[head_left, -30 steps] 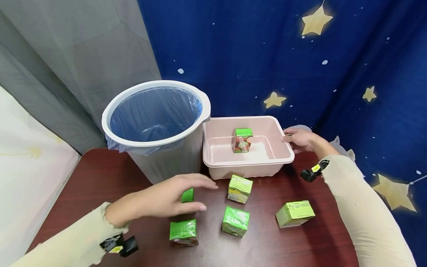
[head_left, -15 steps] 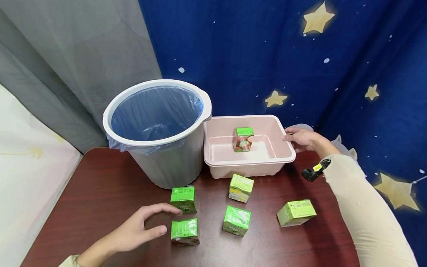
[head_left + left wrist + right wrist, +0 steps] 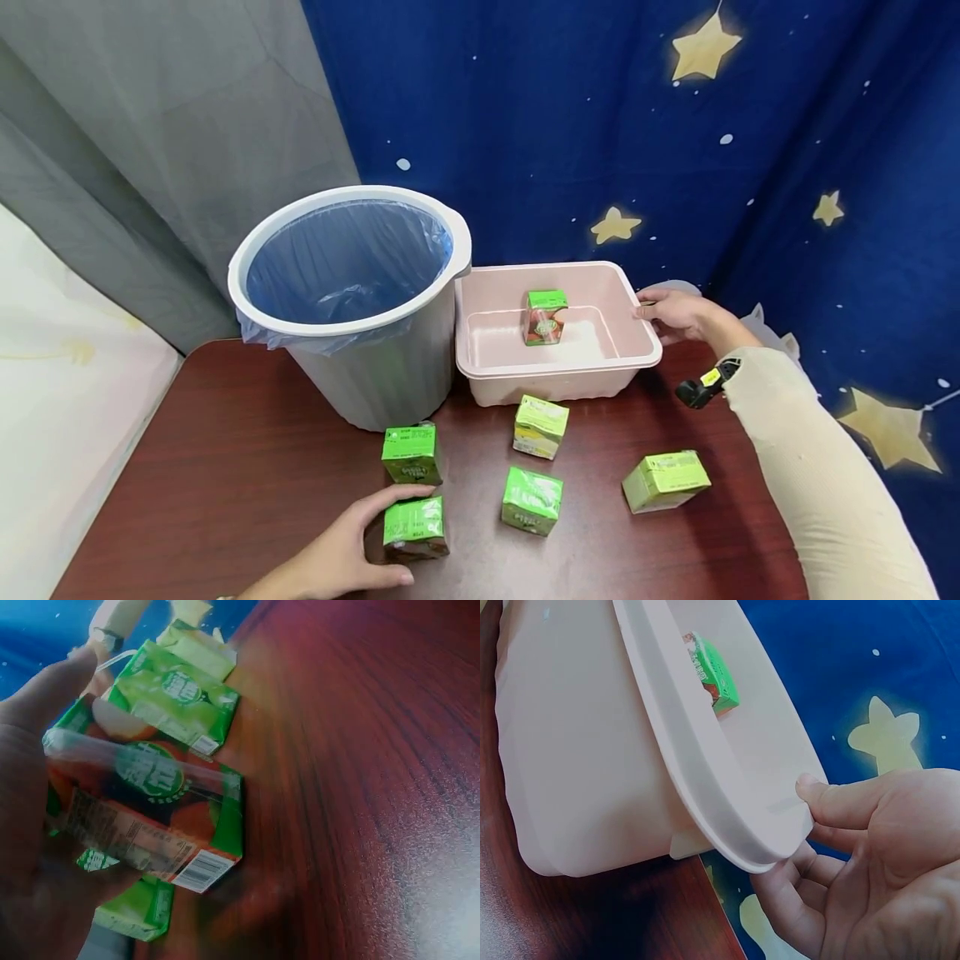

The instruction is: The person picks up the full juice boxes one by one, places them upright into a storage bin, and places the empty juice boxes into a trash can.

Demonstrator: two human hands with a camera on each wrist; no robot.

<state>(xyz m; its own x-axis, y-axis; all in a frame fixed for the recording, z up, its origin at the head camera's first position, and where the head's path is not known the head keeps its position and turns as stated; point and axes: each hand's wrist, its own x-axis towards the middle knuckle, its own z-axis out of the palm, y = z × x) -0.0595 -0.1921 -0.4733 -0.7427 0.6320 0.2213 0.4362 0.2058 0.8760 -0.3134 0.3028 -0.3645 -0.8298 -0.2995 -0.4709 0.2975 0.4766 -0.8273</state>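
A small green-topped juice carton [image 3: 414, 527] stands near the table's front, with red fruit printed on its side [image 3: 150, 776]. My left hand [image 3: 341, 546] spreads around it, fingers along its far side and thumb on the near side, with a gap at the thumb. Just behind stands another green carton [image 3: 412, 454]. At the back right, my right hand [image 3: 675, 312] pinches the rim of a pink plastic basin [image 3: 585, 750], thumb inside and fingers curled under the lip [image 3: 742, 851]. Inside the basin stands one green and red carton [image 3: 546, 318].
A grey trash bin [image 3: 390, 375] lined with a blue bag stands left of the basin. On the red-brown table [image 3: 247, 467] are also a yellow-green carton [image 3: 540, 427], a green carton [image 3: 532, 502] and another yellow-green carton [image 3: 666, 482] at right. Curtains hang behind.
My left hand has drawn back from near the basin toward the table's front, then moved right around the nearest green carton. My right hand has stayed on the basin rim.
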